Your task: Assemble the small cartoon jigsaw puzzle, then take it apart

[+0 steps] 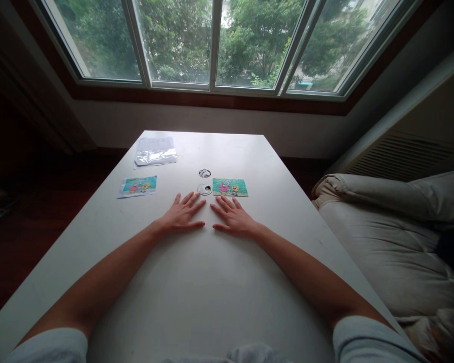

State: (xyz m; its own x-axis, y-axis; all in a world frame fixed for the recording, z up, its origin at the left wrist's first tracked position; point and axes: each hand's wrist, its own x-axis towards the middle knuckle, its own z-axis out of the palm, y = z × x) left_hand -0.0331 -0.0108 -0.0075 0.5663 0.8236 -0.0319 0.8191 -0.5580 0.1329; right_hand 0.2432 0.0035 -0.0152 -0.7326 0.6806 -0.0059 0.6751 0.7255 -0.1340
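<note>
My left hand (183, 214) lies flat on the white table (212, 292), fingers spread and nothing held. My right hand (232, 217) rests beside it in the same way, palm down with fingers apart. Just past my right fingertips is a colourful cartoon picture (230, 187), rectangular with a teal ground; its surface looks textured. Left of that picture sit two small round pieces, a clear one with a dark spot (204, 189) and a dark-and-silver one (205, 173) behind it. Farther left lies a printed paper sheet (137, 186) with a similar cartoon.
A clear plastic bag with papers (156, 150) lies at the table's far left corner. Beyond the table is a wall with a wide window (212, 45). A pale padded sofa (378, 242) stands along the right side, with dark wooden floor (53, 201) to the left.
</note>
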